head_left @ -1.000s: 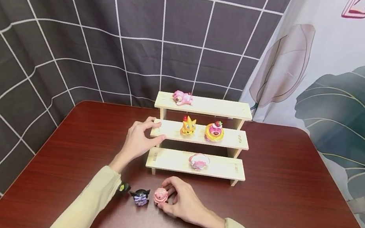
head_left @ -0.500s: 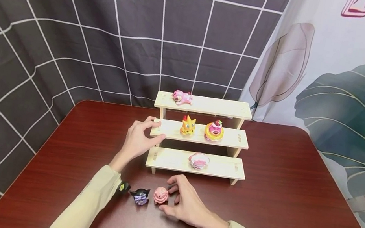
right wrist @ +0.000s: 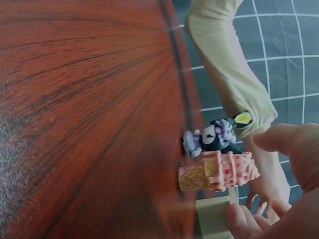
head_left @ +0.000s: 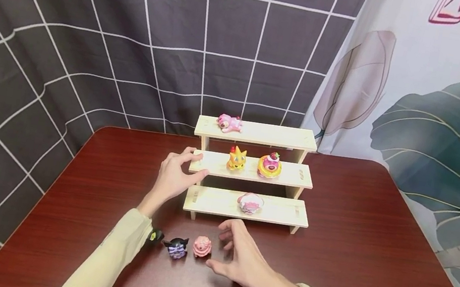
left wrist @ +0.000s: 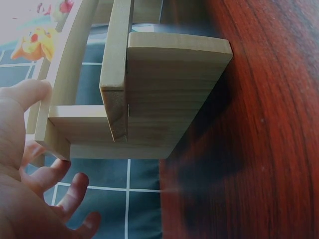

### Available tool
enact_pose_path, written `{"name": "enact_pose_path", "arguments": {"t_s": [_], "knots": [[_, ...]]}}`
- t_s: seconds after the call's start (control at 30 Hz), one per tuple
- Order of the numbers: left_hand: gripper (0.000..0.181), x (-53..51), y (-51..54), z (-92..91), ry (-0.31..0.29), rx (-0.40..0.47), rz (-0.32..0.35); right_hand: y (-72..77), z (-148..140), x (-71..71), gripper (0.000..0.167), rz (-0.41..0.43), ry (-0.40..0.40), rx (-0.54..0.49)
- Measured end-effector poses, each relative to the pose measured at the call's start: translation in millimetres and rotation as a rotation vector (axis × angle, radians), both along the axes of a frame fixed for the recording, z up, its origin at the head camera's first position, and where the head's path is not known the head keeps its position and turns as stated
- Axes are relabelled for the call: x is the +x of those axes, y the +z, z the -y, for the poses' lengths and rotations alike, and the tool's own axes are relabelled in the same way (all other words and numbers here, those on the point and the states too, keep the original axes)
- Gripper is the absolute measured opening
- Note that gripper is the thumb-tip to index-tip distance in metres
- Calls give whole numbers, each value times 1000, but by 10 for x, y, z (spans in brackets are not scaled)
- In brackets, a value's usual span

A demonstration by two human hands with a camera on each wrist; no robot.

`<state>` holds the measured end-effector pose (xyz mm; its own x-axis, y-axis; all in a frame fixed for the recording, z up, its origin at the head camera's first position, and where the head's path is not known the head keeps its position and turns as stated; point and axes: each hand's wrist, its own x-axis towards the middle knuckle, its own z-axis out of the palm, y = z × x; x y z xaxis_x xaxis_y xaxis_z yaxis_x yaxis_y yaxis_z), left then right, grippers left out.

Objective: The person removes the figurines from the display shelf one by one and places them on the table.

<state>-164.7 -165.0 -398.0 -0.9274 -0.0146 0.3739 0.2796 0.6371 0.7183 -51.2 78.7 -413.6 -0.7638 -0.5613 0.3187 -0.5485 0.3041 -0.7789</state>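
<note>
My left hand [head_left: 173,174] grips the left end of the middle tier of a three-tier wooden display shelf [head_left: 211,202], thumb at the front edge. In the left wrist view the thumb [left wrist: 32,92] touches the board's edge. A pink figurine [head_left: 202,247] stands on the table before the shelf; the right wrist view shows its waffle-cone base [right wrist: 197,174]. Just right of it my right hand [head_left: 245,261] hovers with thumb and fingers apart, holding nothing. A black and purple figurine [head_left: 177,248] stands on its left, near my left sleeve.
A pink figurine [head_left: 229,123] lies on the top tier. The middle tier bears a yellow figurine [head_left: 237,159] and a pink one in a yellow ring [head_left: 269,166]. A white and pink figurine [head_left: 250,203] sits on the bottom tier. Dark grid cloth [head_left: 162,27] hangs behind the table [head_left: 355,264].
My right hand has let go of the pink cone figurine and drawn back to the right. The figurine stays on the table. My left hand has not moved.
</note>
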Motion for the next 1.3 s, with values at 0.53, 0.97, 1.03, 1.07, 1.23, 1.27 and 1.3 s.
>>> {"name": "enact_pose_path", "arguments": {"t_s": [0.53, 0.97, 1.03, 1.07, 1.23, 1.27, 1.3], "knots": [[47, 14, -17, 11, 7, -4, 11, 277, -77, -179, 47, -108, 78, -94], [47, 6, -7, 7, 4, 1, 12, 603, -142, -431, 40, -166, 62, -134], [47, 3, -9, 7, 3, 1, 13, 631, -149, -451, 40, -167, 52, -125], [47, 2, -9, 6, 2, 1, 13, 646, -153, -460, 40, -168, 48, -121], [47, -2, -8, 3, -1, -2, 10, 750, -168, -519, 39, -197, 33, -114], [47, -3, -7, 2, -2, -2, 7, 772, -170, -537, 39, -211, 30, -114], [48, -4, -7, 0, -2, -2, 4, 794, -172, -557, 39, -224, 27, -115]]}}
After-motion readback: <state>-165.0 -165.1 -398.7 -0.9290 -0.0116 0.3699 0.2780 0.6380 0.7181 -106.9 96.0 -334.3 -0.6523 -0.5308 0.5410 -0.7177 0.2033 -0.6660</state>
